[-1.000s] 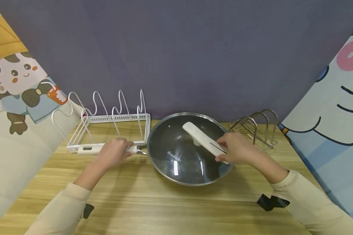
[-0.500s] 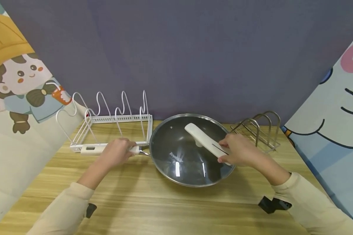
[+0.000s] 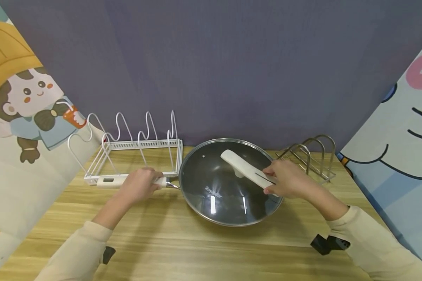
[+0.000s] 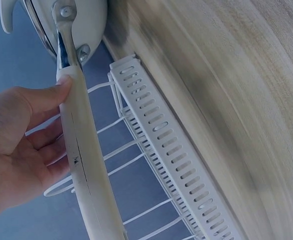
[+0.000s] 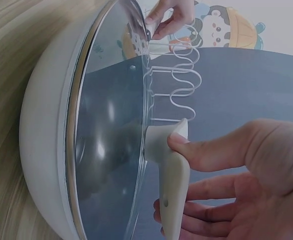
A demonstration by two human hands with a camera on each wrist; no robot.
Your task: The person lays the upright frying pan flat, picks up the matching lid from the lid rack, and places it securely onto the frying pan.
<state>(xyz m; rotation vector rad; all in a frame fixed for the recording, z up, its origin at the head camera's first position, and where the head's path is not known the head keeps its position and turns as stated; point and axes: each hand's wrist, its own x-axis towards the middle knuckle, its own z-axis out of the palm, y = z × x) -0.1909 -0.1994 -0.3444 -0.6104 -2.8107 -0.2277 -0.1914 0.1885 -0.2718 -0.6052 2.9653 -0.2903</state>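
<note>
A wok point(image 5: 39, 130) with a white outside stands on the wooden table, covered by a glass lid point(image 3: 204, 171) with a metal rim. My left hand point(image 3: 138, 185) grips its long cream handle point(image 4: 89, 160), thumb along the top near the metal joint. On the lid sits a long white lid handle point(image 3: 242, 166), slanting toward the lower right. My right hand point(image 3: 287, 179) holds the right end of that handle, thumb on one side and fingers on the other in the right wrist view. The lid appears seated on the wok's rim.
A white wire rack point(image 3: 145, 144) with wavy dividers stands back left, just behind the wok handle. At the back right is a smaller metal rack point(image 3: 321, 156) with looped dividers. A dark grey panel point(image 3: 232, 70) rises behind the table point(image 3: 197, 253); printed sheets stand at both sides.
The head view has shifted slightly. Both hands keep their hold, and the wok and lid stay in place.
</note>
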